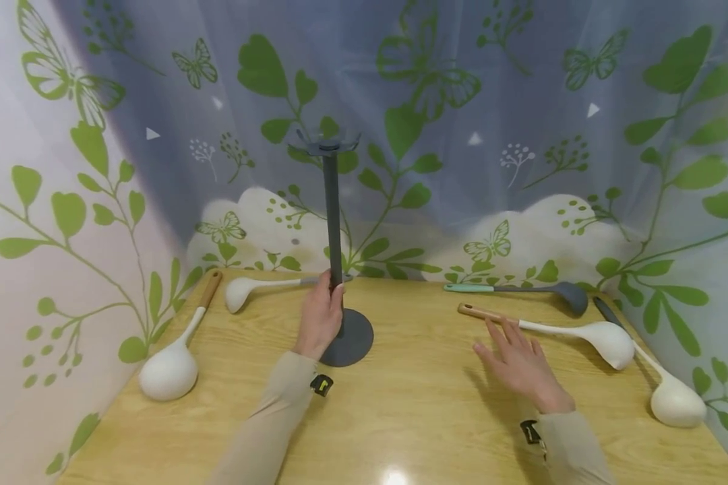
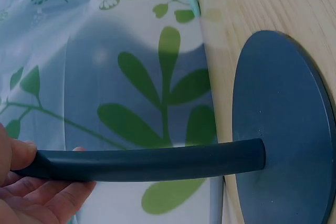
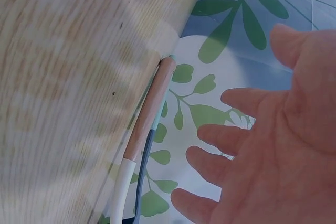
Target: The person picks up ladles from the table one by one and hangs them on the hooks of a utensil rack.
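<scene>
My left hand (image 1: 321,316) grips the post of a dark grey utensil stand (image 1: 332,215), thumb on one side and fingers on the other. The stand is upright, its round base (image 2: 283,124) on the table and a ring of hooks at its top. My right hand (image 1: 518,364) hovers with fingers spread, holding nothing. Nearest to it is a white ladle with a wooden handle (image 1: 546,327); in the right wrist view that wooden handle (image 3: 149,111) lies beyond the fingertips. Behind it lies a dark ladle with a mint-green handle (image 1: 522,289).
At the far right lies a white ladle with a dark handle (image 1: 673,397). On the left are a white ladle with a brown handle (image 1: 172,367) and another white ladle with a grey handle (image 1: 243,293), partly behind my left hand. A patterned curtain (image 1: 425,168) borders the wooden table (image 1: 400,417).
</scene>
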{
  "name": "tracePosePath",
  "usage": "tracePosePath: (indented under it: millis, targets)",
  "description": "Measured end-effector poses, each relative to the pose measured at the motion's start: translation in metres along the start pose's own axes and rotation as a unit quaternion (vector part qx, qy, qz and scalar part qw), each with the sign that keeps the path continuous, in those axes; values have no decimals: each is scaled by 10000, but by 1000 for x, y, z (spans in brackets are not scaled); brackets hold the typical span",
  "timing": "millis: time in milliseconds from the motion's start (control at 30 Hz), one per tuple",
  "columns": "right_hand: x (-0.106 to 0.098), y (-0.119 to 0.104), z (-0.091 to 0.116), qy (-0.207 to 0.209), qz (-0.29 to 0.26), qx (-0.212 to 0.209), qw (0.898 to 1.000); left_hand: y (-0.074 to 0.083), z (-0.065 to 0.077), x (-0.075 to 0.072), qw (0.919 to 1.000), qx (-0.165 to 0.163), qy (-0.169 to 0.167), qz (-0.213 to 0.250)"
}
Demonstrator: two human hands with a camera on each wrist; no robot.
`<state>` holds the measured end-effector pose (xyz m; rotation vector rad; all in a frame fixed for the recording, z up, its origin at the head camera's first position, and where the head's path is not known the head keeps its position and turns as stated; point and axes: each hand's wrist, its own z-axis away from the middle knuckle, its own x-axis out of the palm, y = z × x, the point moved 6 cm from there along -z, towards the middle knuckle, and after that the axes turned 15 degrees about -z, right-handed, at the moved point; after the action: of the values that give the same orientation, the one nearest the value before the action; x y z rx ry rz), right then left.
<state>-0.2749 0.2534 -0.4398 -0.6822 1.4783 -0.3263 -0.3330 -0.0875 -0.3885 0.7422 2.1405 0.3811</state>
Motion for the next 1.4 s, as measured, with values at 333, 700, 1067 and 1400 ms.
tracePosePath:
  millis: [333,700,1067,1400]
  targets:
    - [-1,3,2,-84,-26,94,9999,28,1,24,9994,203,-230,132]
    - [4,3,4,-84,-91,120,9999,60,5,46,9968,478,-610,183]
    - [5,3,5,-158,-139,69,9998,75,4,56,9952,579,-701,371]
    - [1,10,-7,49,-52,-54,10000,85,5,63,9898,854,-914,689]
